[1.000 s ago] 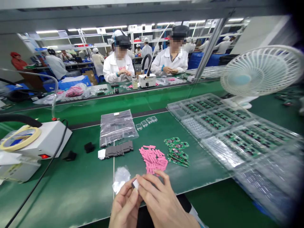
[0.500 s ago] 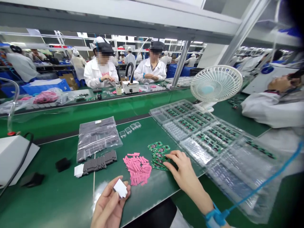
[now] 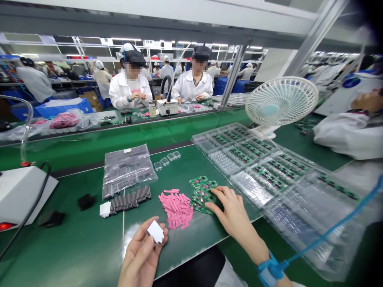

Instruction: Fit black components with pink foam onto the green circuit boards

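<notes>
1. Hands are apart: the left hand pinches a small white-faced piece above the worktop; a loose pinch could let it drop.
2. The right hand has thumb and fingers spread at the near edge of the overlapping circuit boards; whether it grips one, I cannot tell. Because the boards overlap, lifting one could drag or scratch its neighbours.
3. Pink strips lie heaped just beside the boards, so a sideways sweep could scatter them.
4. The blue cord from the wrist strap passes in front of the clear trays; a long reach could snag it there.
5. Farther off, the fan, if running, could shift light parts.
</notes>
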### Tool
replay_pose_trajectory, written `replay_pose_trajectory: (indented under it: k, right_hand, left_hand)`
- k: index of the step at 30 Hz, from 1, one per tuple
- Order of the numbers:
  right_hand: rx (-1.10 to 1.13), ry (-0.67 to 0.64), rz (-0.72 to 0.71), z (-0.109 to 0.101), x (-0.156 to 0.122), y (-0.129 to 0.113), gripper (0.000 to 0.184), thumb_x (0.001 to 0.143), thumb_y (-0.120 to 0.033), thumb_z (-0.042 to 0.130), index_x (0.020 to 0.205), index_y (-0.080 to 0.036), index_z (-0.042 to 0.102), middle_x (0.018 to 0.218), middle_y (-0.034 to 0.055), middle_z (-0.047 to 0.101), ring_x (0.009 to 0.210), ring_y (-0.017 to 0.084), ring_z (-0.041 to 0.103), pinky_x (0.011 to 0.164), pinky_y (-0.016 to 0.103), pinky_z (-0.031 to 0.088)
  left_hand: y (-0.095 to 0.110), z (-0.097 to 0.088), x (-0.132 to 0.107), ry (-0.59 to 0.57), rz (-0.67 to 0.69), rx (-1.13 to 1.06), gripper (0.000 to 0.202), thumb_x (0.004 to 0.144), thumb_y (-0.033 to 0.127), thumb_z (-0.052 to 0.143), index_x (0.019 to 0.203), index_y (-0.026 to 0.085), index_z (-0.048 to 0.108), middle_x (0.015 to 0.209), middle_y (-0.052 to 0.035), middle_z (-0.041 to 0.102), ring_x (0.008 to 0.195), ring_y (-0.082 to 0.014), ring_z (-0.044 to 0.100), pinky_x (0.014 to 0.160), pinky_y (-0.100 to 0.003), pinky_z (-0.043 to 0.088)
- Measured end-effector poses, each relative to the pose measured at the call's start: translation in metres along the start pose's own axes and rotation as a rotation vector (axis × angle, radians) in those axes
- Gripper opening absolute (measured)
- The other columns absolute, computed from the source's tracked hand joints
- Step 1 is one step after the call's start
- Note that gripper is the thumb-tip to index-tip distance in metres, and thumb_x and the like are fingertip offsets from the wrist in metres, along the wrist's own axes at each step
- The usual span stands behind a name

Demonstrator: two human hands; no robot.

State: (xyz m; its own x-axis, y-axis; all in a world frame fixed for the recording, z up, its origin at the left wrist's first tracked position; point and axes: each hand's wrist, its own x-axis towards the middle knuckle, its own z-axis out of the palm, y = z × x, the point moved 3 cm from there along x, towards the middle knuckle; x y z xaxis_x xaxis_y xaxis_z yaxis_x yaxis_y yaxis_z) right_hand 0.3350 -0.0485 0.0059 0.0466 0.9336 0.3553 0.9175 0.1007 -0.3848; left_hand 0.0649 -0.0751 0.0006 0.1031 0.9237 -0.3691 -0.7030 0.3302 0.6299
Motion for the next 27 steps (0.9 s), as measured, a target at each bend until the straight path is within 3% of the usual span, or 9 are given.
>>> replay_pose_trajectory:
  k: [5,9,12,17,19,23,27]
  right_hand:
    - [0.123,-0.026,0.161,-0.001,0.012,0.006,0.03,0.094,-0.05,0.055,0.097,-0.022,0.063,0.101,0.0085,0.064,0.095,0.029,0.059,0.08,0.043,0.039]
    - [0.225,-0.023,0.21,-0.001,0.018,0.009,0.022,0.087,-0.046,0.062,0.087,-0.024,0.059,0.08,0.0016,0.063,0.077,0.024,0.059,0.072,0.038,0.043]
    - [0.333,0.004,0.246,-0.002,0.021,0.013,0.027,0.088,-0.048,0.057,0.078,-0.023,0.056,0.065,-0.0013,0.057,0.06,0.019,0.054,0.061,0.032,0.042]
    - [0.547,0.098,0.33,-0.011,0.024,0.001,0.037,0.088,-0.057,0.056,0.079,-0.022,0.054,0.06,0.0,0.058,0.056,0.017,0.055,0.056,0.03,0.044]
    - [0.847,-0.001,0.411,-0.008,0.017,-0.021,0.039,0.086,-0.059,0.062,0.081,-0.021,0.052,0.057,-0.0006,0.061,0.048,0.013,0.054,0.05,0.025,0.042]
    - [1.584,-0.378,0.59,0.013,-0.011,-0.087,0.046,0.077,-0.054,0.078,0.085,-0.02,0.048,0.057,-0.0023,0.066,0.036,0.004,0.048,0.04,0.014,0.031]
    - [1.871,-0.618,0.661,0.039,-0.037,-0.131,0.045,0.076,-0.048,0.083,0.086,-0.017,0.052,0.06,0.0016,0.071,0.037,0.005,0.055,0.037,0.012,0.036]
  left_hand:
    - [0.0,0.0,-0.001,0.006,0.009,0.008,0.039,0.064,0.033,0.091,0.099,0.022,0.081,0.094,-0.0077,0.08,0.087,-0.0224,0.076,0.082,-0.026,0.061]
    - [0.0,0.0,-0.001,0.002,0.012,0.006,0.039,0.065,0.033,0.09,0.101,0.021,0.08,0.094,-0.0088,0.08,0.088,-0.0227,0.076,0.082,-0.027,0.061]
    - [0.0,0.001,-0.001,-0.008,0.024,-0.013,0.037,0.066,0.03,0.09,0.101,0.021,0.08,0.098,-0.0096,0.08,0.088,-0.0222,0.076,0.082,-0.026,0.061]
    - [0.002,0.003,-0.002,-0.028,0.012,-0.046,0.035,0.068,0.028,0.089,0.101,0.02,0.081,0.101,-0.0105,0.08,0.093,-0.0232,0.075,0.086,-0.028,0.06]
    - [0.002,0.004,-0.001,-0.049,0.012,-0.043,0.035,0.069,0.028,0.089,0.102,0.019,0.08,0.099,-0.0118,0.08,0.097,-0.0233,0.074,0.09,-0.028,0.058]
    - [0.001,0.001,0.002,-0.08,0.015,-0.049,0.035,0.072,0.028,0.087,0.106,0.02,0.079,0.104,-0.0106,0.079,0.099,-0.0212,0.073,0.094,-0.027,0.056]
    - [0.0,-0.002,0.003,-0.115,0.002,-0.026,0.035,0.073,0.026,0.086,0.107,0.023,0.078,0.104,-0.0083,0.079,0.094,-0.018,0.074,0.088,-0.022,0.057]
